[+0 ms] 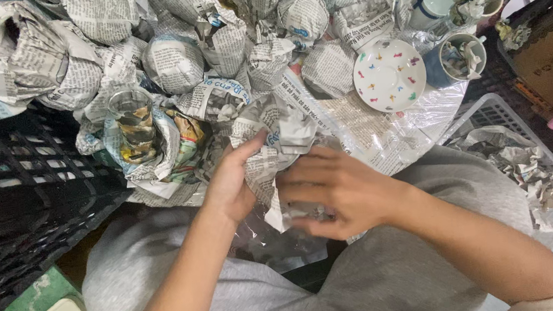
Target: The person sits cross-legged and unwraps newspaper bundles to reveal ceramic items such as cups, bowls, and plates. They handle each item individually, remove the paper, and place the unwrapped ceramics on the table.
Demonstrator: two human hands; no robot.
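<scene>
Both hands work a crumpled newspaper bundle (275, 150) held over the person's lap, just below the centre of the view. The left hand (231, 183) grips its left side, thumb stretched up across the paper and fingers (222, 155) tucked behind it. The right hand (336, 190) presses against the bundle's right and lower edge, fingers (301, 188) spread wide and flat along the paper, the thumb curled underneath.

On the desk at twelve o'clock lie many newspaper-wrapped bundles (175, 61). At ten o'clock a clear glass (132, 121) stuffed with paper stands on an open sheet. At one o'clock sits a white saucer (389, 75) with coloured specks, beside paper-stuffed cups (458, 59). A white plastic basket (531, 166) of paper scraps sits at three o'clock, black crates (19, 191) at nine.
</scene>
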